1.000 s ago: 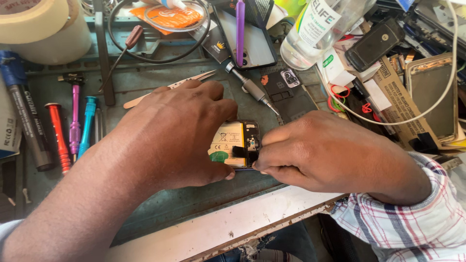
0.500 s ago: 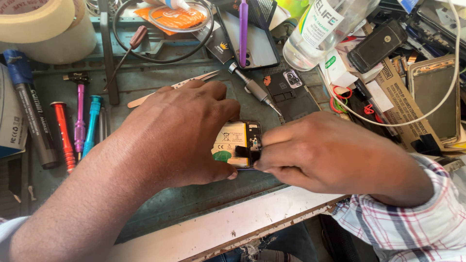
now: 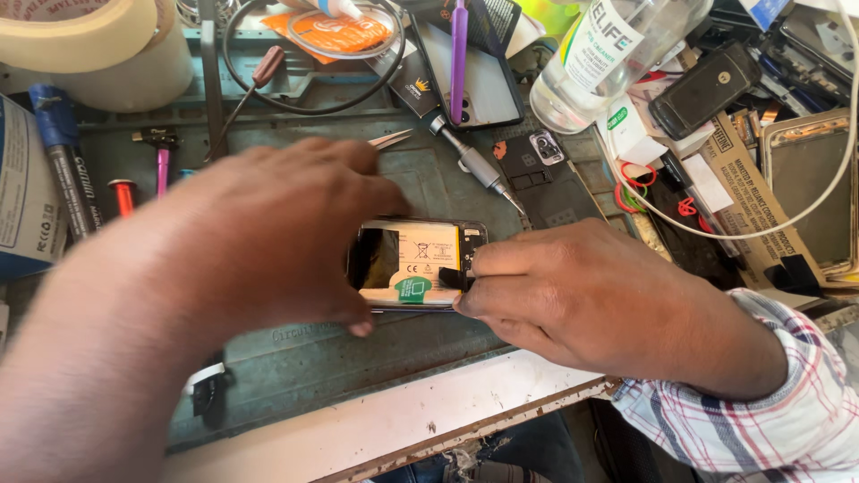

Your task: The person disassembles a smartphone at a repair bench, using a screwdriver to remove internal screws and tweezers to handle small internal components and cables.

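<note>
- Opened black phone with pale battery showing [image 3: 416, 264], mid-frame on the grey-green work mat [image 3: 358, 376].
- Left hand [image 3: 277, 241] arches over its left end, fingers curled, apparently gripping the edge; blurred.
- Right hand [image 3: 573, 300] pinches its right end.

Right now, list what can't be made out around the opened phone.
- Head view: left end of the opened phone is hidden under the left hand.
- What the right hand fingertips pinch at the phone's right edge is too small to tell.
- Left hand is motion-blurred.
- Tools at left are partly covered by the left forearm.
</note>
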